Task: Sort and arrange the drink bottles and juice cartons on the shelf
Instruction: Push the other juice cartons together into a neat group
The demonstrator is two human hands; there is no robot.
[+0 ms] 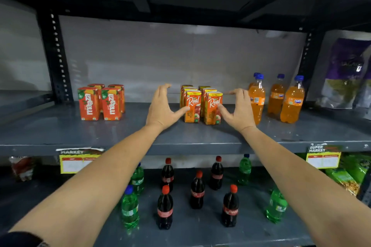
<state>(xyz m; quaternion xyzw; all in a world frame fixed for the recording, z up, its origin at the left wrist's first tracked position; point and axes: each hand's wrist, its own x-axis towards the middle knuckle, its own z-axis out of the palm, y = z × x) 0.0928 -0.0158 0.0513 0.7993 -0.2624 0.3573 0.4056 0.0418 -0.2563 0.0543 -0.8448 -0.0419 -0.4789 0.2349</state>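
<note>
Real juice cartons (201, 106) grouped upright on shelf (140, 136), left hand (162, 106) and right hand (239, 109) spread wide, thumbs touching front cartons

Bare forearms; dark sleeve (22, 238) edge at left arm.

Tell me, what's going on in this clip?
A person is tidying a drinks shelf. Both hands, left and right, are open and bracket the Real cartons, thumbs at the front pair. Maaza cartons stand left, orange bottles right. Cola and green bottles sit scattered on the shelf below.
</note>
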